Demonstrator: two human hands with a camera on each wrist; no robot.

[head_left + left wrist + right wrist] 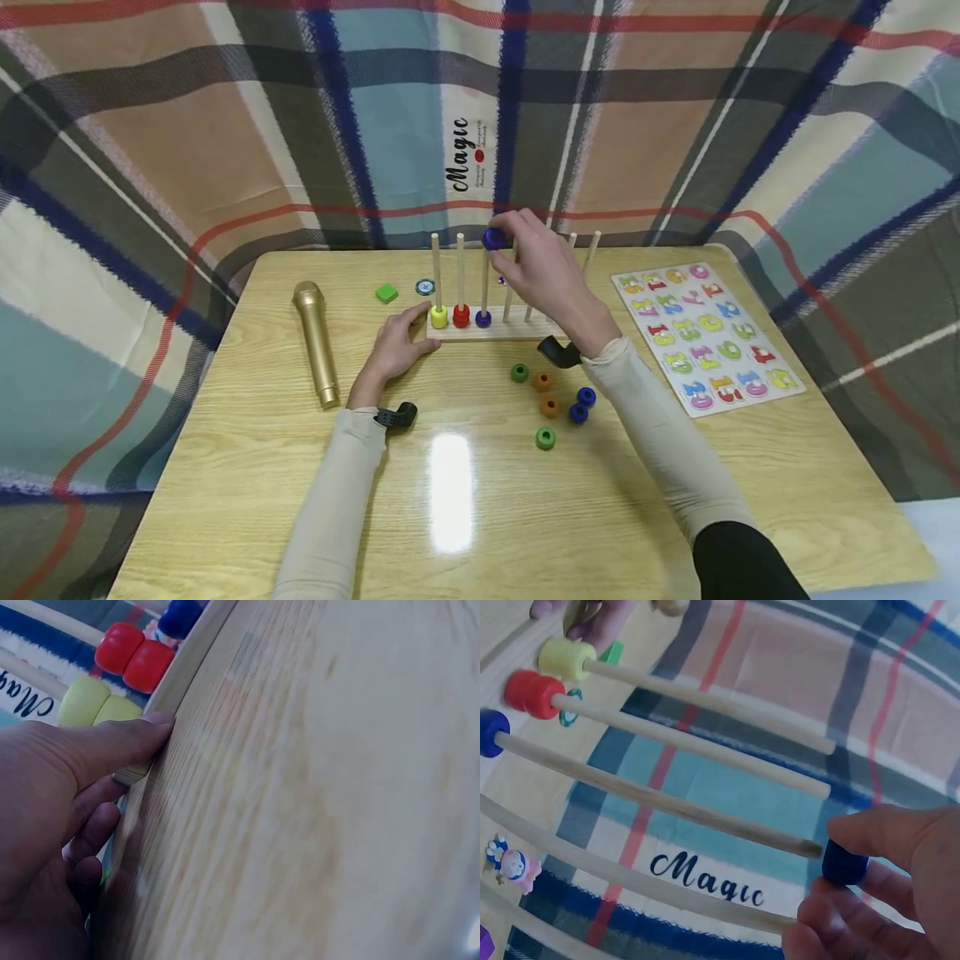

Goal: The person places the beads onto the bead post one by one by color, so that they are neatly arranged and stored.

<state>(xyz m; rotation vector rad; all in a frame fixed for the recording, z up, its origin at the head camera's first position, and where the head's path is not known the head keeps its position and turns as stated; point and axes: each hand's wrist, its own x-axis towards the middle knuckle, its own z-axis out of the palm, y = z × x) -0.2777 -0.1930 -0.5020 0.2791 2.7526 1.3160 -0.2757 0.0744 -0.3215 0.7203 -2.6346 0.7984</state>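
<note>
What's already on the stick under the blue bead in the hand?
One blue bead sits at the bottom of that stick. The right hand pinches another blue bead at its tip.

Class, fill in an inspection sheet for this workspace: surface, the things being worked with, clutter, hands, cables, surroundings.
Surface: wooden table, glossy, with glare near the front.
Working things: peg rack with upright rods; yellow, red and blue beads sit low on the first three. Blue bead held at the third rod's tip.
Loose beads: green, orange and blue, lying in front of the rack.
Clutter: gold microphone, green block, number puzzle board.
Hands: right hand pinches the blue bead; left hand rests against the rack's end.
Cables: nothing seen.
Surroundings: plaid cloth behind.
</note>
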